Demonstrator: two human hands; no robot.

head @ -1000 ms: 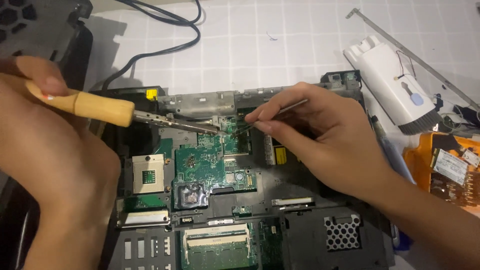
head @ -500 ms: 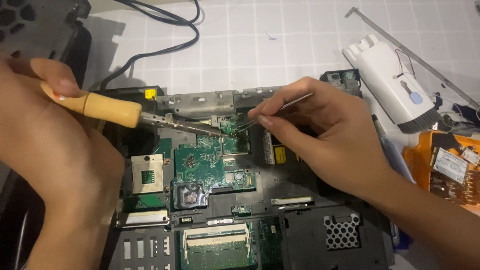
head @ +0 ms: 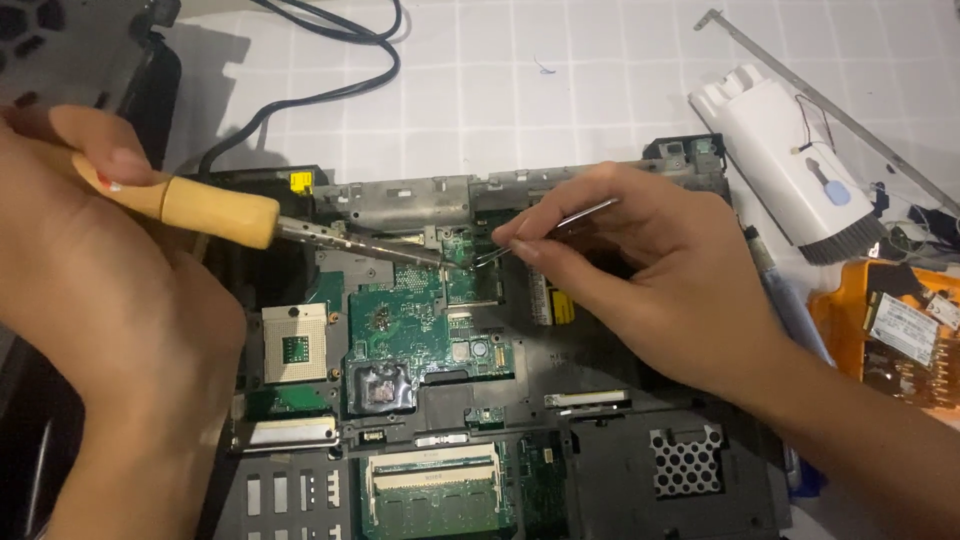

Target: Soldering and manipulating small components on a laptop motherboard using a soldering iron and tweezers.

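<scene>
At the far middle of the opened laptop chassis (head: 620,470), on a small green board section (head: 465,270) just beyond the main green circuit board (head: 410,330), two tools meet. The soldering iron (head: 300,225), with its pale wooden handle and dark metal shaft, comes in from the left, its tip resting on or just above that spot; the left hand (head: 110,270) is closed around the handle, thumb laid along the top. From the right, slim metal tweezers (head: 545,228) reach the same point, pinched between thumb and fingers of the right hand (head: 660,270), which is curled shut about them; whether their points hold a part is too small to tell. As a judgement, the work sits in its middle: the case is already stripped open, the processor socket (head: 295,345) to the left stands bare and the memory slot (head: 435,480) nearer the camera is exposed, while the joint under the iron looks unfinished and nothing is reassembled. Outward, a black cable (head: 300,95) runs across the far white gridded mat (head: 560,90), a white brush-ended cleaning tool (head: 790,165) lies at the right, and an orange tray (head: 840,320) with loose parts sits at the right edge.
</scene>
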